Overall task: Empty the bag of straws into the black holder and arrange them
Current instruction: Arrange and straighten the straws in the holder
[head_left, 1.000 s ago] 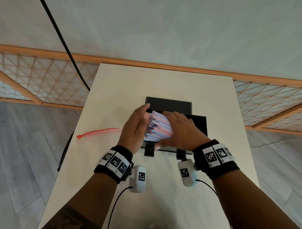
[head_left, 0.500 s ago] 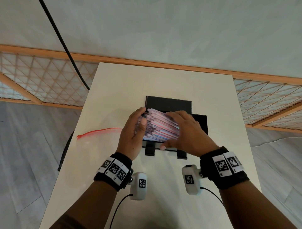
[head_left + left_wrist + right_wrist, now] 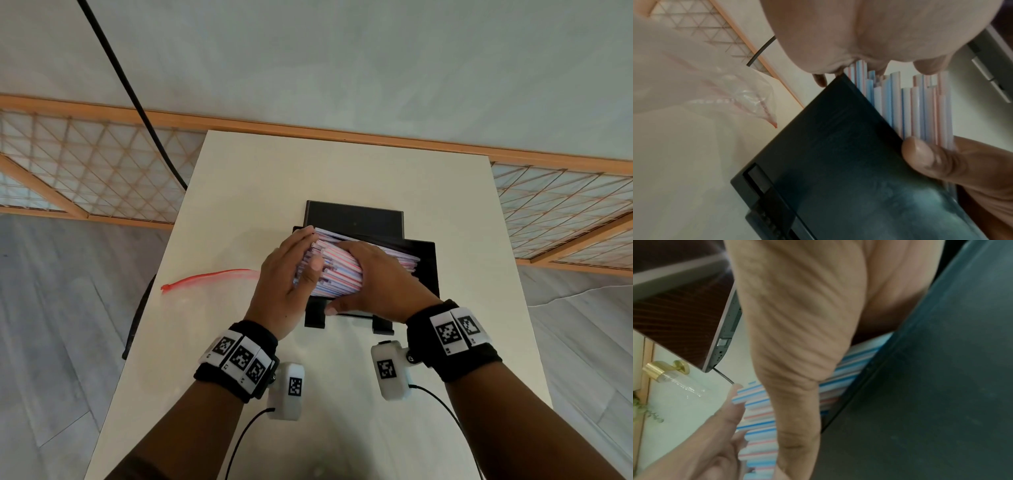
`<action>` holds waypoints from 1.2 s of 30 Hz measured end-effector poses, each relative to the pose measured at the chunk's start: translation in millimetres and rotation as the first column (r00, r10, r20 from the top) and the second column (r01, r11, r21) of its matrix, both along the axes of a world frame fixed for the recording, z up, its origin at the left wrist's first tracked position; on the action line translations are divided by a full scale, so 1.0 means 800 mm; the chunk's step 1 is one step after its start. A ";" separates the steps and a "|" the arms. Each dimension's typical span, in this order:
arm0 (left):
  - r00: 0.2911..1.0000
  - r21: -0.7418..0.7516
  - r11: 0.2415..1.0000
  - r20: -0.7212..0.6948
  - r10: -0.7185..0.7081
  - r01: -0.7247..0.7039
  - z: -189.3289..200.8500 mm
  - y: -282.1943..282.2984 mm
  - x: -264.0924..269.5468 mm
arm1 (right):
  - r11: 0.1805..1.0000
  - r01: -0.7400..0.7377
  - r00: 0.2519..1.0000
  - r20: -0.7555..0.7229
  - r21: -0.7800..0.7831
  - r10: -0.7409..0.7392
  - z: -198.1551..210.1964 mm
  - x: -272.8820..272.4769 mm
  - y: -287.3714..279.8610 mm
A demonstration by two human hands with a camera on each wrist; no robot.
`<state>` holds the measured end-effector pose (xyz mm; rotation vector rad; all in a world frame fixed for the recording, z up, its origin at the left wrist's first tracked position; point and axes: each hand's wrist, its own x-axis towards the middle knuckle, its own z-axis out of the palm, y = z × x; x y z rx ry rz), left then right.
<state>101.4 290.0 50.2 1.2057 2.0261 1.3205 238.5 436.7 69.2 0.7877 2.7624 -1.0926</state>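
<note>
A thick bundle of red, blue and white striped straws (image 3: 337, 272) lies across the black holder (image 3: 426, 270) in the middle of the table. My left hand (image 3: 289, 274) presses straight fingers against the straws' left ends (image 3: 748, 404), with its thumb lying on top. My right hand (image 3: 375, 279) curls over the bundle, its thumb (image 3: 920, 155) at the holder's front wall (image 3: 838, 154). The straws' right ends stick out past the right hand. The clear zip bag (image 3: 209, 279) with its red seal lies flat and empty to the left.
The holder's black lid (image 3: 354, 217) stands open behind it. The cream table (image 3: 342, 164) is narrow, with edges close on both sides. A black cable (image 3: 137, 102) hangs at the far left. A wooden lattice rail (image 3: 85, 164) runs behind the table.
The bundle has spread to the right along the holder, and its right ends now show past my right hand. My left thumb has come onto the top of the straws.
</note>
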 end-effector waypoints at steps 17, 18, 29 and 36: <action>0.998 0.024 0.999 0.052 0.031 -0.033 0.001 0.000 0.002 | 0.990 -0.002 1.000 0.008 0.143 0.001 0.005 0.009 -0.012; 0.998 0.031 0.999 0.059 0.032 -0.034 0.002 -0.001 0.003 | 0.991 -0.013 1.000 0.002 0.135 0.013 0.007 0.008 -0.012; 0.996 0.064 0.996 0.067 0.063 -0.067 0.011 -0.009 0.010 | 0.997 -0.026 0.998 0.059 0.073 0.022 0.019 0.018 0.007; 0.995 0.024 0.999 0.096 0.032 -0.034 0.009 -0.008 0.018 | 0.995 -0.031 0.999 0.026 -0.094 0.034 0.019 0.009 0.008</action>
